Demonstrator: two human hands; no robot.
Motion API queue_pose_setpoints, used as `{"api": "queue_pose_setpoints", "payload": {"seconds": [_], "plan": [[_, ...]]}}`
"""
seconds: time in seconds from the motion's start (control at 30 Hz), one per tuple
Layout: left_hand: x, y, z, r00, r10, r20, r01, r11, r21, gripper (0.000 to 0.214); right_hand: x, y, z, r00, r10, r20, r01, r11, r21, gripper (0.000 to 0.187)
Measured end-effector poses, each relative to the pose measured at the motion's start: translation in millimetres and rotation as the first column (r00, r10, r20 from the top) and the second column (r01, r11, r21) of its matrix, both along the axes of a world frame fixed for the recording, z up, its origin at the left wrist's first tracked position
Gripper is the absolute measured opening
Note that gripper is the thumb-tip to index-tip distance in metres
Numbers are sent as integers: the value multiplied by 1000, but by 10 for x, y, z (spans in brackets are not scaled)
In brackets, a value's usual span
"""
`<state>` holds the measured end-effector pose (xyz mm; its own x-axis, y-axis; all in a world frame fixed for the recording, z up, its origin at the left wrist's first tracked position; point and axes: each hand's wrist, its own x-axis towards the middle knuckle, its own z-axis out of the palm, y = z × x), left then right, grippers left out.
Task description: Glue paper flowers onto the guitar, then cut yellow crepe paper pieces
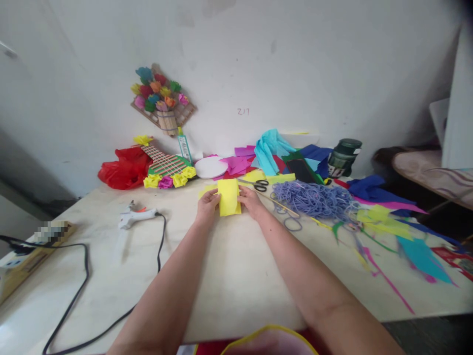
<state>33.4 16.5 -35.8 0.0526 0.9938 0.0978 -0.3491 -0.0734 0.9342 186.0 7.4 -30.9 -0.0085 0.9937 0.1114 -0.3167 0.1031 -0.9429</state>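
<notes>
Currently held: one yellow, rectangular piece of thin craft paper (229, 197), folded or stacked in layers, above the middle of the pale bench (236, 276), between both hands.
Left hand (209, 203): gripping the paper by its left edge, thumb toward the wearer.
Right hand (249, 199): gripping the right edge; the black-handled scissors (260, 185) lie just beyond it.
Paper risk: the layers may slip out of line or the sheet may crease or tear, caused by uneven pull between the hands; the lower right corner already looks offset.
Cord risk: the white glue gun (137, 215) could be dragged, caused by the left forearm catching its black power cord (161, 241), which passes beneath that forearm.
Tangle risk: the scissors or the thin yellow stick (279, 204) could snag in the heap of blue-violet string (312, 199), caused by their lying so near it.
Tool count: scissors, one; glue gun, one; string heap, one.
Container count: dark green lidded jar (344, 157), one; red plastic bag (125, 167), one.
Flower count: green board with crossed sticks (166, 162), one, with four paper flowers along its lower edge, three yellow and one magenta.
Scrap count: cannot be told; pieces overlap.
</notes>
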Motion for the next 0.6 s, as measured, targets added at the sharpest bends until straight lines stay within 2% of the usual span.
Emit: {"api": "queue_pose_setpoints", "payload": {"seconds": [0.17, 0.27, 0.33, 0.4, 0.5, 0.6], "plan": [[42, -58, 57, 991, -6, -135, 4, 1000, -18, 66, -79, 13, -22, 983, -117, 141, 111, 993, 46, 29], [74, -99, 106, 982, -9, -190, 6, 1000, -19, 70, -96, 24, -17, 934, -228, 274, 206, 973, 107, 22], [93, -134, 143, 980, -59, -189, 60, 998, 0, 64, -89, 17, 5, 840, -341, 422, 285, 939, 191, 18], [112, -177, 182, 976, -141, -169, 146, 989, 19, 59, -81, -11, 45, 696, -422, 581, 333, 906, 260, 18], [144, -257, 244, 960, -240, -145, 241, 970, -6, 55, -89, -90, 126, 465, -452, 761, 370, 880, 297, 23], [185, -337, 297, 932, -331, -146, 333, 943, -9, 50, -125, -176, 199, 303, -435, 848, 393, 868, 305, 32]]}}
